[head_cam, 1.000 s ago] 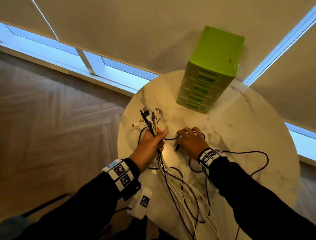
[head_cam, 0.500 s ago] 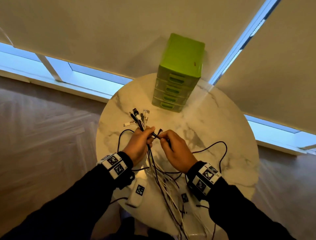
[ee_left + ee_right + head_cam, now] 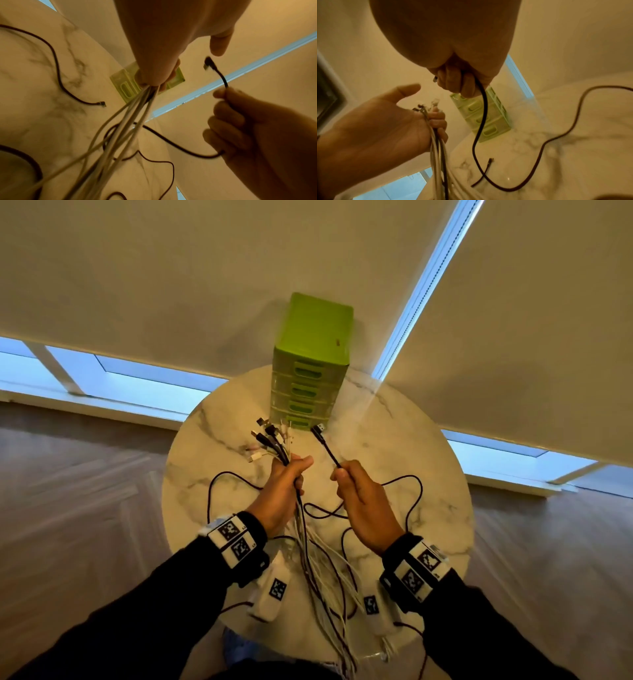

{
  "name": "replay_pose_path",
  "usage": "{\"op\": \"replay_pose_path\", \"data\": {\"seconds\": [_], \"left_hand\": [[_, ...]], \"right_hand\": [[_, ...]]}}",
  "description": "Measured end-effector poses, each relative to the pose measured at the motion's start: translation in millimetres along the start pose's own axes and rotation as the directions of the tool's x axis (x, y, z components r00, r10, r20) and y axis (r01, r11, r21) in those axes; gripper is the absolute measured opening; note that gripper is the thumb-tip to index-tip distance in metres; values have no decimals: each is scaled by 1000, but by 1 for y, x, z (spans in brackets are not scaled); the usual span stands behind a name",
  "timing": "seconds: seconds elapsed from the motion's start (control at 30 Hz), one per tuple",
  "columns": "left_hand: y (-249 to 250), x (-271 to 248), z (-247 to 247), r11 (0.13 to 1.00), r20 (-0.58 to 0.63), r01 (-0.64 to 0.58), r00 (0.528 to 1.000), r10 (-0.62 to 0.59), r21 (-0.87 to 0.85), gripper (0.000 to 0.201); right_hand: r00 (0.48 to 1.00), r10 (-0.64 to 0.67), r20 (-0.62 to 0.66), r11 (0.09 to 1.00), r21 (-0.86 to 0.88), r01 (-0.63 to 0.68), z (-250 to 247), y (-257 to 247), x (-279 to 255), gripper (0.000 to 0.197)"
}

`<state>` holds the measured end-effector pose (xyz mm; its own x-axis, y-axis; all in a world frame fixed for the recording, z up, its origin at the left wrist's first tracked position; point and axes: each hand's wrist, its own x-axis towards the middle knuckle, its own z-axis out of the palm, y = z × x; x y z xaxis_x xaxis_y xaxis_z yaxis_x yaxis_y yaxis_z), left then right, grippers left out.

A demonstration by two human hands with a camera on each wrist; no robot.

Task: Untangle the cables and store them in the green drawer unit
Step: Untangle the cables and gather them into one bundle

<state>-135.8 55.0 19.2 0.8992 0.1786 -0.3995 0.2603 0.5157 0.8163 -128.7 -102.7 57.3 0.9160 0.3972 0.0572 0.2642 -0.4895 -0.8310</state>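
Marble setting: a round white marble table [image 3: 394,474] with grey veins stood beside drawn beige roller blinds [image 3: 171,285] on a wooden herringbone floor [image 3: 85,508].
Left hand: the person's left hand [image 3: 279,496] was raised above the table, its fingers curled tight round a bundle of white and black cables [image 3: 274,445]; the thumb lay out straight, clear of the grip.
Bundle: the plug ends fanned out above the fist, while the cords hung below it toward the near rim.
Right hand: the right hand [image 3: 363,501] was closed round a single black cable [image 3: 329,448], held apart from the bundle.
Black cable: its angled plug pointed up toward the drawers, and the rest trailed from the fist in loose loops across the marble.
Loose end: the left wrist view showed another dark cable end [image 3: 101,103] lying flat on the tabletop.
Drawer unit: a lime-green plastic drawer unit [image 3: 317,364] stood upright at the far edge of the table, all of its drawers closed.
Markings: black-and-white square code tags [image 3: 234,539] sat on both wristbands and on white blocks below them; no readable words or brand names showed.
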Motion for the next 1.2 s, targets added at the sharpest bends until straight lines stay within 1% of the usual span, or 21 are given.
{"op": "replay_pose_path", "data": {"seconds": [0.07,0.13,0.2,0.27,0.33,0.37,0.43,0.5,0.53,0.6,0.67,0.77,0.83,0.87,0.93,1.0,1.03,1.1,1.2], "left_hand": [[-3,-5,12,997,84,-27,996,22,67,48],[-5,-7,24,994,147,-53,988,38,100,54],[-6,-8,33,990,140,-49,990,29,135,52],[-6,-9,36,980,100,-63,994,44,190,41],[-7,-6,33,957,64,-106,994,92,270,40],[-6,-5,32,949,58,-136,990,125,284,40],[-4,-3,29,938,46,-189,982,184,290,35],[0,-1,30,936,29,-215,976,215,279,33],[3,0,31,945,15,-220,975,223,244,32],[11,6,31,973,-13,-206,978,209,100,29],[23,15,27,981,-48,-196,980,195,-7,28],[47,28,13,974,-105,-225,969,223,-7,33],[56,34,3,970,-111,-244,964,242,-4,34],[58,35,1,968,-102,-250,963,249,0,34],[55,31,2,968,-57,-250,966,251,35,31],[48,22,11,970,16,-234,972,233,73,25],[45,18,17,970,49,-221,975,217,99,22],[36,12,27,969,86,-191,980,179,155,21],[23,9,41,963,81,-129,990,113,236,27]], "right_hand": [[996,-41,77,995,-84,47,-2,-6,0,22],[991,-66,120,987,-135,82,-2,-7,0,25],[987,-68,147,984,-152,91,-2,-5,-1,27],[980,-54,191,982,-170,87,-3,-1,-3,24],[970,-41,239,982,-169,83,-5,2,-6,22],[966,-29,257,986,-152,70,-6,4,-8,25],[959,-6,284,995,-93,34,-11,7,-11,30],[942,20,335,999,-53,-2,-16,12,-12,36],[928,39,370,999,-44,-24,-17,14,-11,39],[891,87,445,996,-54,-70,-18,22,-14,46],[840,158,518,987,-108,-119,-18,37,-23,50],[764,247,595,967,-203,-155,-22,67,-44,46],[734,302,608,948,-276,-161,-31,84,-51,40],[729,340,594,934,-306,-186,-36,90,-50,38],[747,421,514,898,-354,-262,-47,97,-38,37],[799,454,395,873,-375,-311,-55,98,-16,42],[832,445,331,876,-354,-328,-57,95,-4,43],[889,397,228,905,-259,-337,-58,76,18,43],[948,278,152,960,-84,-268,-50,37,38,41]]}}
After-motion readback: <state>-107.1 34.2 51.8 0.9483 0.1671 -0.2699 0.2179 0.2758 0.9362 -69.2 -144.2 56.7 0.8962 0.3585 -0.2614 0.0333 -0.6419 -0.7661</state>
